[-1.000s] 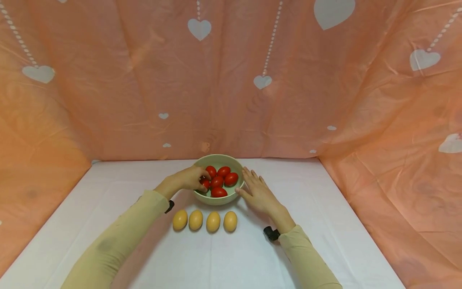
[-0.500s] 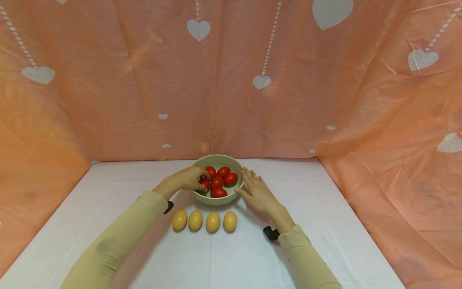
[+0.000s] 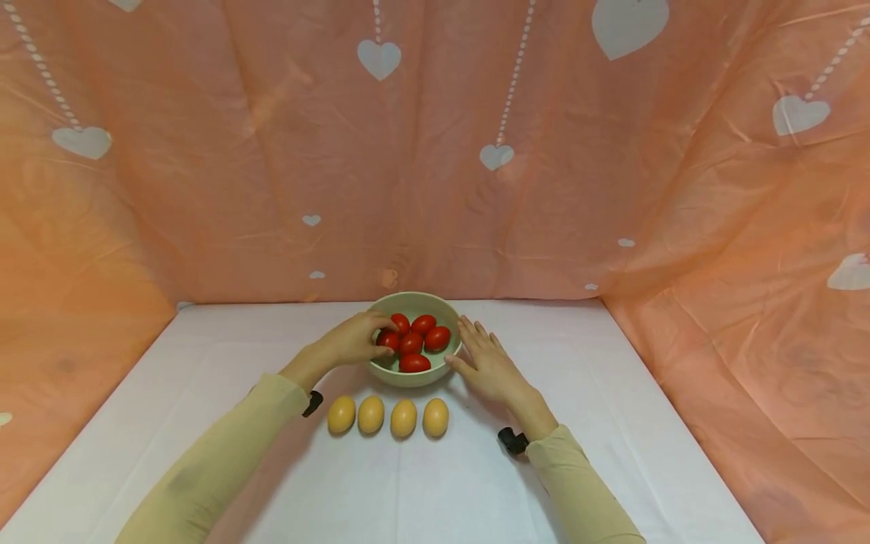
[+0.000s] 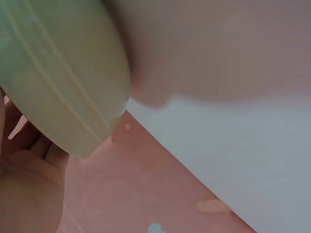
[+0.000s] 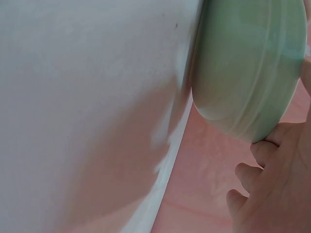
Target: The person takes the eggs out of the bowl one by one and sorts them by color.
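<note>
A pale green bowl (image 3: 408, 379) stands toward the back of the table with several red eggs (image 3: 411, 344) inside. My left hand (image 3: 347, 341) reaches over its left rim. The thumb and bent fingers are spread apart around the leftmost red egg (image 3: 388, 342), with a gap showing between them. On the opposite side my right hand (image 3: 491, 372) lies with straight fingers along the bowl's right rim. From below, the left wrist view shows the bowl wall (image 4: 73, 68) beside my palm; my right fingertips meet the bowl (image 5: 248, 73) in the right wrist view.
Several yellow eggs (image 3: 404, 418) lie in a row in front of the bowl. A white cloth (image 3: 408, 491) covers the table. An orange curtain with pale hearts (image 3: 442, 227) surrounds the back and both sides.
My left hand has eased slightly back to the left and its grip on the leftmost red egg has loosened, so more of that egg shows. The right hand keeps its place.
</note>
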Demonstrator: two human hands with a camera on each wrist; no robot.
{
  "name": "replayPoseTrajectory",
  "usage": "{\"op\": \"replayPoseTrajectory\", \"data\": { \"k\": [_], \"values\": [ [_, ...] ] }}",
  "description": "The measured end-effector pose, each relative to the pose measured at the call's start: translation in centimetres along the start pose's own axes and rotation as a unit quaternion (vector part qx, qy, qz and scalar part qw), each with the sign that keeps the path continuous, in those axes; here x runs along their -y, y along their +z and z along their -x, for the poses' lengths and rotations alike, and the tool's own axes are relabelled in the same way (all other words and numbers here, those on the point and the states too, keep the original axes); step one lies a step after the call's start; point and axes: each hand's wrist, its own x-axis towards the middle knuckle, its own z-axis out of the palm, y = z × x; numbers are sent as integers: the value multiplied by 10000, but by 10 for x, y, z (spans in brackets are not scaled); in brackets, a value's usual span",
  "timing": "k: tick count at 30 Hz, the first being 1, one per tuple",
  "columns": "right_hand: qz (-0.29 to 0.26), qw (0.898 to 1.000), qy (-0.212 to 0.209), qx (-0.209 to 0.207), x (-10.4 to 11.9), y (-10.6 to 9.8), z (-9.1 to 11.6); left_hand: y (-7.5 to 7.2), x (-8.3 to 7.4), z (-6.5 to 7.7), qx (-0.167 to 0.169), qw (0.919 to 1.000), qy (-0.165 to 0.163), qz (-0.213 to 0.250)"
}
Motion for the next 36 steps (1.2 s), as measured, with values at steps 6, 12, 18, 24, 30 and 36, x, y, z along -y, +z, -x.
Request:
{"op": "replayPoseTrajectory", "data": {
  "k": [6,12,18,24,30,36],
  "values": [
    [67,10000,-13,29,0,0,0,1,-4,10,-509,9987,35,-16],
    [30,10000,-50,11,0,1,-1,1,-13,20,-1102,9937,181,83],
    [-24,10000,-45,-14,3,-1,0,0,-21,32,-1362,9899,131,375],
    [-82,9999,-87,-72,5,-1,1,-2,-27,50,-1857,9789,493,692],
    [-14,10000,-57,-42,3,1,1,-3,-31,71,-2360,9657,875,637],
    [-63,9999,-72,-55,1,1,1,-3,-39,95,-2352,9670,721,658]
  ]
}}
